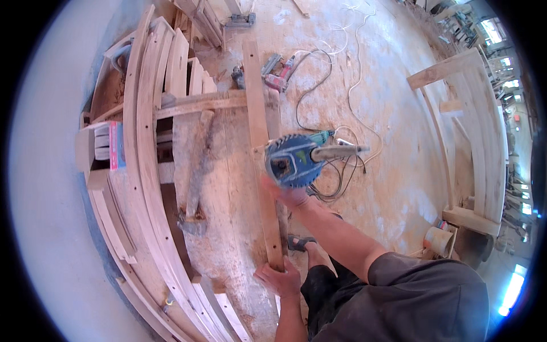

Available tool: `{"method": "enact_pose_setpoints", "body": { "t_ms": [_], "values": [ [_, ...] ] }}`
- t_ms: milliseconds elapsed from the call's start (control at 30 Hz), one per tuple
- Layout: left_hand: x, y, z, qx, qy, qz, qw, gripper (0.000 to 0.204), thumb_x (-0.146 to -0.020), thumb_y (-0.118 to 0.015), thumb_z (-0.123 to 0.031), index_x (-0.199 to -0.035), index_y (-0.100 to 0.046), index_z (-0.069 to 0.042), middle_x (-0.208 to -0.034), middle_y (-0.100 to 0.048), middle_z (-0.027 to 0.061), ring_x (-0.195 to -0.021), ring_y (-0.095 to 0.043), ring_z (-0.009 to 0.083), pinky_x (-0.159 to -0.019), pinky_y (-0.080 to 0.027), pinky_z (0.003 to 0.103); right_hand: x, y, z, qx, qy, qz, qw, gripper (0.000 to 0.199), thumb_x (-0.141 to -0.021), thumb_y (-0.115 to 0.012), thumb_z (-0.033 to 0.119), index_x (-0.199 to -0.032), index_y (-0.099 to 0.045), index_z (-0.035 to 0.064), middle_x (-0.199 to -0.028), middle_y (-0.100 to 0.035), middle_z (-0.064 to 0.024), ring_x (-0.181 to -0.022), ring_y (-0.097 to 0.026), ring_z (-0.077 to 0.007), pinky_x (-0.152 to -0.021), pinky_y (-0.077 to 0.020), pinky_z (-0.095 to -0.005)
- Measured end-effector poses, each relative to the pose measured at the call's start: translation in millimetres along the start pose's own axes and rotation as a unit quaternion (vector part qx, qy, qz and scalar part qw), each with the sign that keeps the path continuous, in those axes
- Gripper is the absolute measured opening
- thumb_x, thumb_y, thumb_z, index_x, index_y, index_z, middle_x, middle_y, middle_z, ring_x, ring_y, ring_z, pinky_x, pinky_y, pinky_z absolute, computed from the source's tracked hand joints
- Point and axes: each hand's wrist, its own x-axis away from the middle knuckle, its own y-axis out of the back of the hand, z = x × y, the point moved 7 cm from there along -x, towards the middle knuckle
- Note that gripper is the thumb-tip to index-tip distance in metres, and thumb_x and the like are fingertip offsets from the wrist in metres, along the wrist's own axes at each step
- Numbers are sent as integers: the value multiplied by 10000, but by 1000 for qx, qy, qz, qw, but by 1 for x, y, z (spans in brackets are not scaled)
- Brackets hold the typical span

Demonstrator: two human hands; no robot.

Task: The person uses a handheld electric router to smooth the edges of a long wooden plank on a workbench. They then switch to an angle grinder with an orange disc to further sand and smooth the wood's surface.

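Note:
My left hand (279,277) is closed round the near end of a long wooden strip (256,108), which has small dark holes along it. Over the strip's middle is a blue power tool (296,161) with a round, ribbed head and a grey tube-like part pointing right. My right hand (292,195) is at the tool's lower side and holds it. Motion blurs this hand, and the tool hides most of its fingers. Left of the strip, a wooden-handled hammer-like tool (198,165) lies on a dusty board, its dark metal head toward me.
Curved wooden rails (145,154) are stacked along the left wall, with a cardboard box (116,144) among them. A red power tool (277,81) and coiled cables (336,185) lie on the floor. On the right stand a large wooden frame (476,131) and a bucket (439,241).

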Motion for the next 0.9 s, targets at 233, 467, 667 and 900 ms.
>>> {"method": "enact_pose_setpoints", "body": {
  "t_ms": [233,467,667,900],
  "values": [
    [1,1,2,-7,-11,-12,1000,424,-790,-758,-197,-1002,-448,0,-998,-465,224,-968,-473,449,-837,-410,577,-131,27,-48,71,-112,-90,987,463,-806,-782,265,-1177,-564,91,-1042,-608,-7,-955,-591,-190,-845,-499,-354],
    [6,-1,9,-23,-13,-6,1000,473,-784,-759,-260,-1020,-443,0,-998,-462,211,-968,-472,428,-841,-412,566,-274,20,2,98,127,-149,976,633,-673,-777,145,-1233,-496,50,-984,-644,-123,-866,-635,-265,-809,-521,-396],
    [8,-6,17,-51,-13,-19,998,581,-915,-646,-552,-974,-466,-3,-943,-468,193,-902,-490,416,-817,-420,570,-378,18,30,246,168,-218,929,709,-616,-768,148,-1255,-478,48,-1066,-642,-148,-954,-646,-297,-873,-517,-412],
    [15,-8,26,-67,1,-20,998,589,-899,-650,-574,-954,-478,-14,-933,-469,180,-907,-490,412,-839,-418,577,-372,-8,32,188,190,-132,955,667,-610,-809,112,-1215,-536,44,-1102,-634,-88,-986,-625,-211,-907,-508,-345]
  ]
}}
